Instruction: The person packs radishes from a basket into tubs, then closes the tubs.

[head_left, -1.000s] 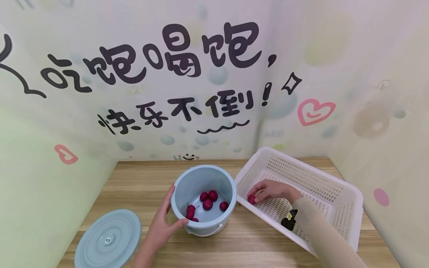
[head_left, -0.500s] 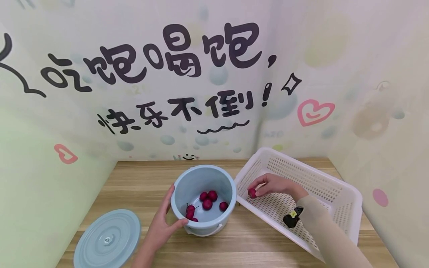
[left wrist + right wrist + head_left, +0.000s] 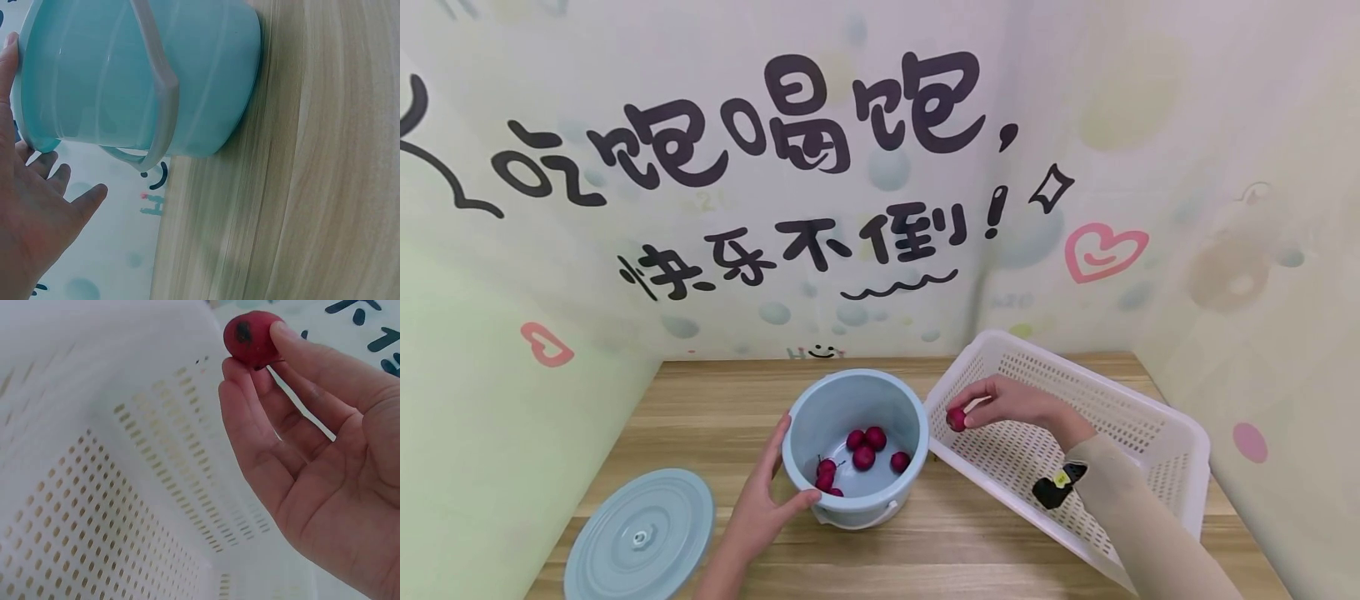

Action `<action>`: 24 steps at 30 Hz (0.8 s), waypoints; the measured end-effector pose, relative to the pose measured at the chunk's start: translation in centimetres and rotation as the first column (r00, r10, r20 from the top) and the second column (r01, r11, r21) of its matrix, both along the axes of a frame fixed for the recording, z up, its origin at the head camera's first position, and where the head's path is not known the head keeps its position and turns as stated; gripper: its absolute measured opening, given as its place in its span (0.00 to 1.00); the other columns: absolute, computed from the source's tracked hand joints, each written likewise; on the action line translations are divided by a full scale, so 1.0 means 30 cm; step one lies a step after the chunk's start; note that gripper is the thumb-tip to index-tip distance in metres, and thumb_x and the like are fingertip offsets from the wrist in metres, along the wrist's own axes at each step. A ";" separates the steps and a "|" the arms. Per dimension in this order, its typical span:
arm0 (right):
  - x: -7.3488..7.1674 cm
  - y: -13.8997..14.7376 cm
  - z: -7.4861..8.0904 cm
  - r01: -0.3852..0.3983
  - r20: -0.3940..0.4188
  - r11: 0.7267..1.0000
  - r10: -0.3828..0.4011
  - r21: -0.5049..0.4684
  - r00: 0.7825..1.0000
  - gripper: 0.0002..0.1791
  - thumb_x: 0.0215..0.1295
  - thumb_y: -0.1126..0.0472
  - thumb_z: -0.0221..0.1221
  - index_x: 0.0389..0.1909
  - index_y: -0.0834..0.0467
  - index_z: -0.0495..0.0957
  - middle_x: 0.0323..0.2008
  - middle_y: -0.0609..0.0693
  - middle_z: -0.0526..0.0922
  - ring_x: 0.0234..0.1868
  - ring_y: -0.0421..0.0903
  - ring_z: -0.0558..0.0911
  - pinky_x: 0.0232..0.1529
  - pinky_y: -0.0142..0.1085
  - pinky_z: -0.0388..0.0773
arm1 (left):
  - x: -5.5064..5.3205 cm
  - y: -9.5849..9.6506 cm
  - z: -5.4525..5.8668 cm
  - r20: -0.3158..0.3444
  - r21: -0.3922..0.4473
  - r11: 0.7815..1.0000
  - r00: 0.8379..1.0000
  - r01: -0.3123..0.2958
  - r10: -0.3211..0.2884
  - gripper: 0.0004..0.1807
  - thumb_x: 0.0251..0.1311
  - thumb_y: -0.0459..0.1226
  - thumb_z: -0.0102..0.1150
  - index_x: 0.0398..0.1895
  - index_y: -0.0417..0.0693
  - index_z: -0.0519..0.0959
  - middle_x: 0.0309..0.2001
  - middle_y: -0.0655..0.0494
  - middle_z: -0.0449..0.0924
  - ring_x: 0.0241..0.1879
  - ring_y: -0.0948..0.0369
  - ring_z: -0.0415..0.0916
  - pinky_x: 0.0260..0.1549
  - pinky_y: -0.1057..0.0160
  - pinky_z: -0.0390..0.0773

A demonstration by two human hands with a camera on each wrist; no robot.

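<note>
In the head view my right hand (image 3: 1026, 404) pinches a small round red radish (image 3: 956, 418) between thumb and fingertips, above the left end of a white perforated basket (image 3: 1183, 421). The right wrist view shows this radish (image 3: 250, 339) up close, with a dark patch on its skin. My left hand (image 3: 763, 508) rests against the rim of a light blue bucket (image 3: 883, 492), thumb at the front, fingers spread along the left side. Several radishes (image 3: 863, 457) lie at the bottom of the bucket. The bucket's handle (image 3: 165, 94) hangs down its outside.
A round light blue lid (image 3: 640, 533) lies flat on the wooden table (image 3: 970, 542), left of my left arm. The basket's left corner is close beside the bucket. Walls (image 3: 722, 321) with printed lettering stand behind and at both sides.
My right hand has raised the radish from low in the basket, ending slightly farther left, near the bucket's rim. The left hand and the bucket have stayed in place.
</note>
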State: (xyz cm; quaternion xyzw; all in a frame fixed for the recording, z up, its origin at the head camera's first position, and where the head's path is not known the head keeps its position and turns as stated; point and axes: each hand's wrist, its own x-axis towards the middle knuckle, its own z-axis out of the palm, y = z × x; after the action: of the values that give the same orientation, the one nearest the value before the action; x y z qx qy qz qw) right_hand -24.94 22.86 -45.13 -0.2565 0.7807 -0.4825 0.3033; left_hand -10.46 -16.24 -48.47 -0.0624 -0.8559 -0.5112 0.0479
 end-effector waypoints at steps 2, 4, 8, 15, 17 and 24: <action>0.004 -0.009 0.014 0.001 0.002 1.000 -0.001 -0.021 1.000 0.20 0.65 0.61 0.64 0.57 0.63 0.80 0.49 0.59 0.86 0.46 0.45 0.85 0.49 0.32 0.83 | 0.000 -0.001 -0.002 -0.002 0.003 1.000 1.000 0.002 -0.002 0.56 0.53 0.37 0.74 0.80 0.63 0.48 0.80 0.52 0.50 0.76 0.43 0.55 0.71 0.40 0.61; 0.009 -0.020 0.028 0.005 0.001 0.999 -0.005 -0.034 1.000 0.20 0.65 0.61 0.65 0.56 0.62 0.81 0.49 0.59 0.86 0.46 0.46 0.86 0.49 0.33 0.83 | 0.000 -0.002 -0.003 -0.003 0.005 1.000 1.000 0.004 -0.004 0.56 0.53 0.37 0.74 0.80 0.65 0.48 0.80 0.52 0.50 0.76 0.43 0.55 0.71 0.40 0.61; 0.019 -0.045 0.051 0.015 -0.003 0.999 -0.015 -0.036 1.000 0.19 0.65 0.59 0.65 0.56 0.58 0.82 0.49 0.60 0.86 0.48 0.51 0.85 0.51 0.35 0.82 | 0.002 -0.002 -0.002 -0.002 0.008 1.000 1.000 0.006 -0.006 0.56 0.53 0.37 0.74 0.80 0.66 0.48 0.80 0.52 0.50 0.76 0.42 0.55 0.71 0.39 0.61; 0.043 -0.089 0.100 0.006 -0.018 0.998 -0.007 -0.063 1.000 0.19 0.65 0.59 0.65 0.56 0.59 0.81 0.49 0.58 0.87 0.48 0.47 0.86 0.51 0.34 0.82 | 0.001 -0.002 -0.003 -0.011 0.007 1.000 1.000 0.009 -0.009 0.57 0.52 0.36 0.74 0.80 0.64 0.48 0.80 0.52 0.50 0.76 0.44 0.55 0.71 0.40 0.61; 0.049 -0.100 0.109 0.003 -0.027 0.997 -0.005 -0.073 1.000 0.19 0.65 0.59 0.65 0.56 0.59 0.81 0.49 0.57 0.87 0.47 0.46 0.86 0.51 0.33 0.83 | 0.000 -0.003 -0.003 -0.011 0.007 1.000 1.000 0.008 -0.008 0.57 0.52 0.37 0.74 0.80 0.64 0.48 0.80 0.52 0.50 0.76 0.44 0.55 0.71 0.40 0.61; 0.063 -0.129 0.127 -0.010 -0.056 0.996 0.004 -0.094 0.998 0.18 0.66 0.60 0.64 0.56 0.59 0.82 0.49 0.55 0.87 0.46 0.43 0.86 0.49 0.32 0.83 | 0.000 -0.004 -0.004 -0.009 0.008 1.000 1.000 0.008 -0.007 0.56 0.53 0.38 0.74 0.80 0.65 0.48 0.80 0.52 0.50 0.77 0.44 0.55 0.71 0.40 0.62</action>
State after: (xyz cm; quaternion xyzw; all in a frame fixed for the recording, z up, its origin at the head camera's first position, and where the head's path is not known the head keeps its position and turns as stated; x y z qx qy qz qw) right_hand -23.05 19.00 -41.32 -0.2867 0.7644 -0.5103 0.2705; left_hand -10.47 -16.35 -48.60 -0.0678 -0.8533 -0.5145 0.0502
